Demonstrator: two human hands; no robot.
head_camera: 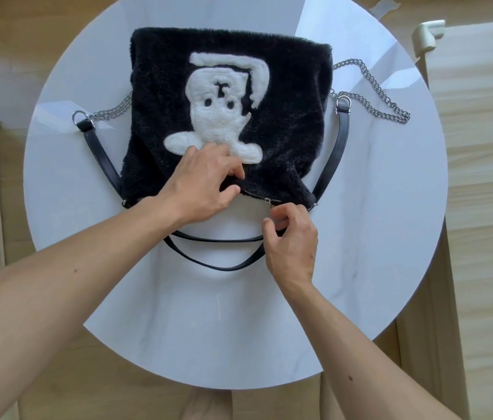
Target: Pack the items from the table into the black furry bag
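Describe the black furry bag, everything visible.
The black furry bag lies flat on the round white table, plush black with a white fuzzy figure on top. Its zippered mouth faces the person, metal slider partway along. Black leather-look straps join silver chains at rings on both sides. The left hand pinches the fur by the zipper; the right hand curls just below the slider, hold unclear.

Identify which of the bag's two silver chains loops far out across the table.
The chain on the right; the left chain runs short and straight under the black furry bag.
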